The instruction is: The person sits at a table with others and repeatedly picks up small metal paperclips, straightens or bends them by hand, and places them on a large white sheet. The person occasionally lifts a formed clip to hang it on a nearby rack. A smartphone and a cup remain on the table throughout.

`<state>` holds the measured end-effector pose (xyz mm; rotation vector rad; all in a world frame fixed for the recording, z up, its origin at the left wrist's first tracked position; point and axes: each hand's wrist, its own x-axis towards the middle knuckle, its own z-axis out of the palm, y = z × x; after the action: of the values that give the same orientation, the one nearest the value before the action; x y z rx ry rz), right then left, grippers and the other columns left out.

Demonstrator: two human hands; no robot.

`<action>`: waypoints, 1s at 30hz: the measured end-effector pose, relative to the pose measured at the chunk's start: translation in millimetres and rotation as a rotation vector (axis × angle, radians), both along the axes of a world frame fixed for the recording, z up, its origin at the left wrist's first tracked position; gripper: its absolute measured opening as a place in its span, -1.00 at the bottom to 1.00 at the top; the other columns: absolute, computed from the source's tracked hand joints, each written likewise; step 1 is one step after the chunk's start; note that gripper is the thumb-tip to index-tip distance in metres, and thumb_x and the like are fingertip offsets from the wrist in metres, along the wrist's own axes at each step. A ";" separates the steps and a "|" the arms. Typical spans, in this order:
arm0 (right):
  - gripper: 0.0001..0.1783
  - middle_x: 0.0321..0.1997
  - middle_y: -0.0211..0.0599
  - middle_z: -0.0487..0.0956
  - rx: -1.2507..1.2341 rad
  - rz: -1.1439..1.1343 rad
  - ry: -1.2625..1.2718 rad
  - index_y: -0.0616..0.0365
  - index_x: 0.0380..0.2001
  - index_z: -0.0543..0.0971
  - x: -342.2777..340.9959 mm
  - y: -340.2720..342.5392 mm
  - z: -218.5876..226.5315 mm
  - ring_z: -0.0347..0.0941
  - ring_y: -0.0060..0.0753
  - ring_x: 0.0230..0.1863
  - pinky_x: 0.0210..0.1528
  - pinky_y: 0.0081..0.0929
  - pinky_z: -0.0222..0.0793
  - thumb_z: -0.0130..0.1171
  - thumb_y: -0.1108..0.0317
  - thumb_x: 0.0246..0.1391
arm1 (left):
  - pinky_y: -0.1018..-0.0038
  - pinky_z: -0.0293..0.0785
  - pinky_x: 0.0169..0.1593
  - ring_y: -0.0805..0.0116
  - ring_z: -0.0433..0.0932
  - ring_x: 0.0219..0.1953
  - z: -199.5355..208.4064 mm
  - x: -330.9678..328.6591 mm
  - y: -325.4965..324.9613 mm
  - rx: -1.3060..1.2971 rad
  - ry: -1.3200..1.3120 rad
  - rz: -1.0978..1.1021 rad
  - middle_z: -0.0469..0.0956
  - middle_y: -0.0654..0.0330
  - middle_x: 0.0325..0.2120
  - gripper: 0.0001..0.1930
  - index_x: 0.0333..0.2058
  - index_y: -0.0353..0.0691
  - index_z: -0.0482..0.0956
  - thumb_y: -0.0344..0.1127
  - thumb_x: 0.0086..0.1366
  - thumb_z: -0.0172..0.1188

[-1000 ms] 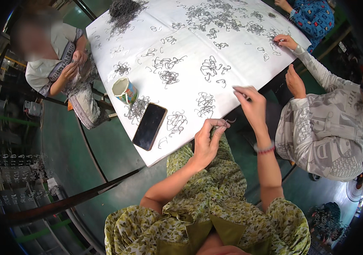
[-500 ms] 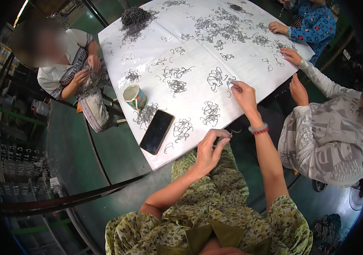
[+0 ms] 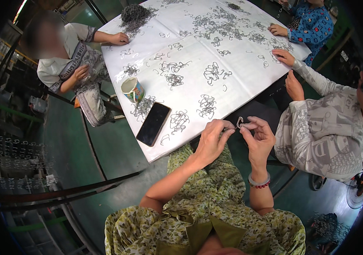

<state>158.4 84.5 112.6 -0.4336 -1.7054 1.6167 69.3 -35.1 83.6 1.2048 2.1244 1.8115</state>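
Right there, just off the edge of the white table (image 3: 245, 87), the grey curved hook (image 3: 239, 121) stood roughly upright between your two hands, its bend uppermost in view. Your right hand (image 3: 259, 142) pinched it from the right, while your left hand (image 3: 211, 142) sat right at its other side, thumb and forefinger close together, though whether they gripped it couldn't be made out; neither hand was clearly nearer.

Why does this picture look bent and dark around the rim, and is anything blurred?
Head view: fisheye lens bends edges, leaving a black rim; the head of the person at left is blurred; left hand, right hand and phone look fairly sharp.
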 end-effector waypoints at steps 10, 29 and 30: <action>-0.66 -0.35 -0.33 0.61 -0.404 0.062 0.075 0.36 -0.15 0.52 5.7 -6.1 -25.3 0.53 -0.61 -0.30 -0.24 -0.66 0.45 0.25 0.75 -0.05 | 0.25 0.40 -0.13 0.06 0.44 -0.22 -40.3 -91.9 11.3 -0.252 0.278 0.163 0.50 0.07 -0.28 -0.77 -0.20 -0.26 0.62 -0.45 0.12 0.30; -0.80 -0.33 -0.24 0.57 -0.332 0.103 0.056 0.31 -0.35 0.54 19.5 13.5 -29.9 0.49 -0.51 -0.25 -0.15 -0.54 0.40 0.24 0.76 -0.06 | 0.48 0.41 -0.23 0.48 0.48 -0.35 -52.3 -204.7 35.0 -0.337 -0.684 0.084 0.58 0.27 -0.38 -0.79 -0.25 -0.29 0.65 -0.25 0.29 0.24; -0.80 -0.33 -0.25 0.57 -0.337 0.100 0.052 0.31 -0.35 0.54 19.4 10.9 -29.3 0.49 -0.51 -0.25 -0.14 -0.54 0.40 0.24 0.76 -0.07 | 0.52 0.41 -0.29 0.52 0.47 -0.41 -47.9 -201.0 29.3 -0.293 -0.743 0.094 0.58 0.31 -0.43 -0.82 -0.27 -0.27 0.65 -0.27 0.29 0.24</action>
<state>177.9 95.3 83.3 -0.4687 -1.4380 1.9806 -131.8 -5.8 35.8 0.2882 1.9026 1.5538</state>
